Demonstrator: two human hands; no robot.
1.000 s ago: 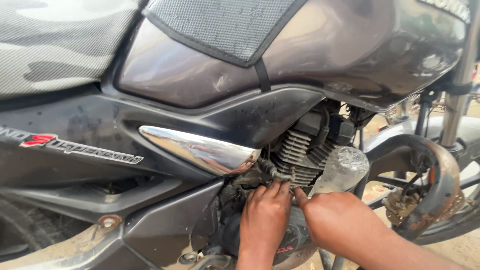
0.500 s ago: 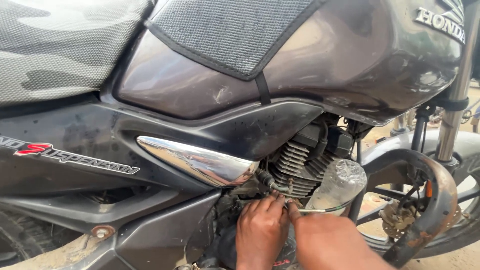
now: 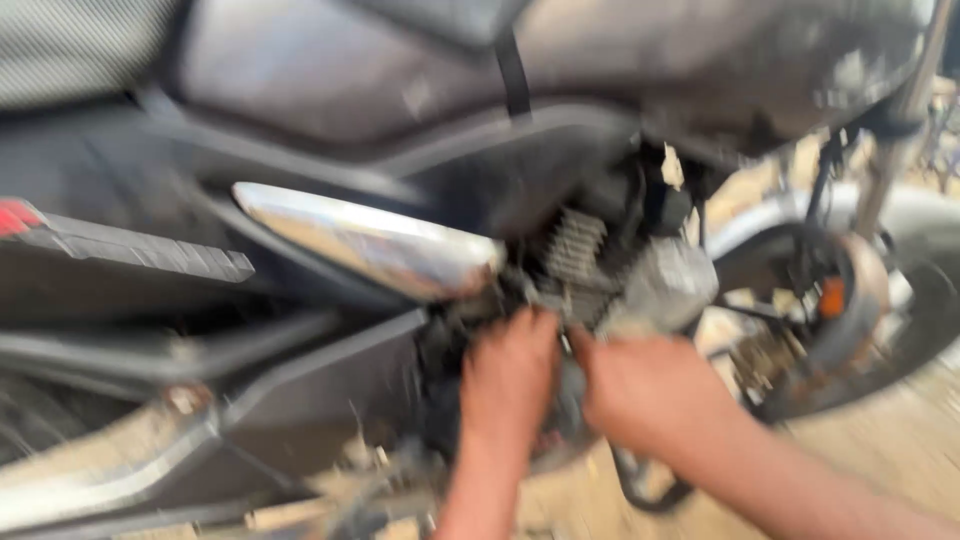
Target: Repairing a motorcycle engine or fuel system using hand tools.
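Lower centre of frame: both hands are seen at the engine point(image 3: 600, 270) of a dark motorcycle point(image 3: 330, 130); whole picture is motion-blurred.

Left hand point(image 3: 508, 375): placed lower centre, fingers curled and pressed up against engine parts just below the chrome cover; what is pinched, if anything, can't be told (blur).

Right hand point(image 3: 650, 390): placed just right of left hand, nearly touching it; fingers bunched and pointed toward upper left at the engine; whether sth. is gripped can't be told.

Engine: located centre of frame, finned cylinder seen above the hands, between chrome cover and front wheel.

Silver-grey part point(image 3: 665, 285): rounded, seen just above right hand, right of the fins; kind not identifiable.

Chrome cover point(image 3: 370, 240): long, shiny, tapered; set centre-left, its right end just above left hand.

Fuel tank point(image 3: 720, 70): dark, glossy, spread across upper centre to upper right; crossed by a black strap point(image 3: 512, 70).

Side panel point(image 3: 130, 255): dark, at left edge, w/ a red mark at far left.

Front wheel point(image 3: 850, 300): seen at right, w/ hub, spokes, an orange reflector point(image 3: 832, 297).

Ground point(image 3: 900, 440): sandy, pale, lower right.
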